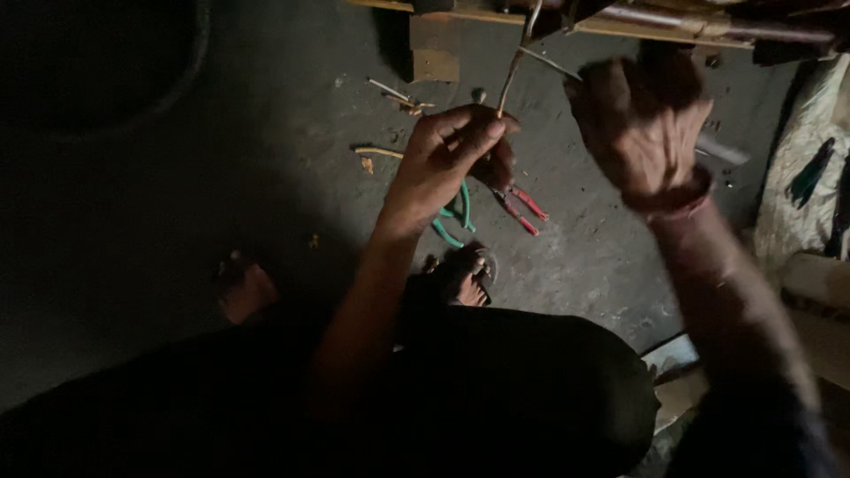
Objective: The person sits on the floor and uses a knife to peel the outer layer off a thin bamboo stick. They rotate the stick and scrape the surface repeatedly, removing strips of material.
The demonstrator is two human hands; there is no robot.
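Left hand (447, 159) pinches a thin wire (513, 75) at its fingertips — right hand (642, 124) is blurry, grip unclear; green-handled pliers (456, 217) lie below.

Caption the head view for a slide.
Left hand pinches a thin wire; right hand raised beside it, pliers on the floor below.

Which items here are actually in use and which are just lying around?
In use:
- left hand, pinching the thin wire
- right hand, raised at a second strand; grip blurred
- wooden frame the wire runs up to

Lying about:
- green-handled pliers on the floor
- red-handled pliers beside them
- wood scraps
- sandal
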